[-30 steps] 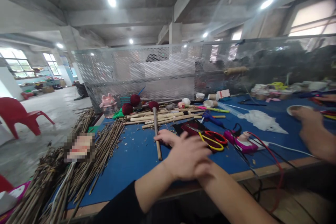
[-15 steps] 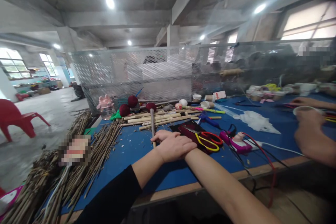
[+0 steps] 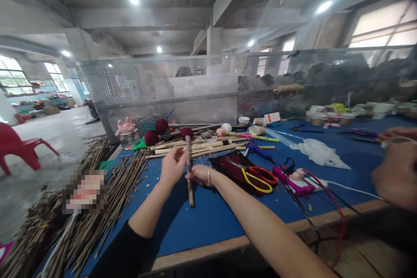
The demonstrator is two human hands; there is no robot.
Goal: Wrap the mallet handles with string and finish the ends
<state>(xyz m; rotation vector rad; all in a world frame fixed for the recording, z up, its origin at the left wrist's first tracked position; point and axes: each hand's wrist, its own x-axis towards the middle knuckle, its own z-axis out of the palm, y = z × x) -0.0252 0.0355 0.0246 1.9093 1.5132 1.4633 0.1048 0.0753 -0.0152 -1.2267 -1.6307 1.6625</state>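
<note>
A stick (image 3: 191, 194) topped with a dark red yarn ball (image 3: 186, 133) stands out in front of me, its upper part wrapped in grey and its lower end bare wood. My right hand (image 3: 200, 174), with a bracelet at the wrist, is closed around the stick's middle. My left hand (image 3: 173, 166) is just left of the shaft, fingers curved and apart; whether they touch it is hard to tell. Right of my hands, scissors (image 3: 257, 178) with yellow and red handles lie on a dark red and black piece (image 3: 233, 167).
Behind lie pale sticks (image 3: 205, 145) and two more dark red balls (image 3: 156, 132). Bundles of thin twigs (image 3: 114, 195) cover the left side. A purple power strip (image 3: 295, 182) with cables and a blue glue gun (image 3: 260, 150) are rightward. Another person's hand (image 3: 395, 173) works at far right.
My left hand has lifted off my right wrist and moved left beside the shaft. The stick's bare lower end and my right hand now show plainly.
</note>
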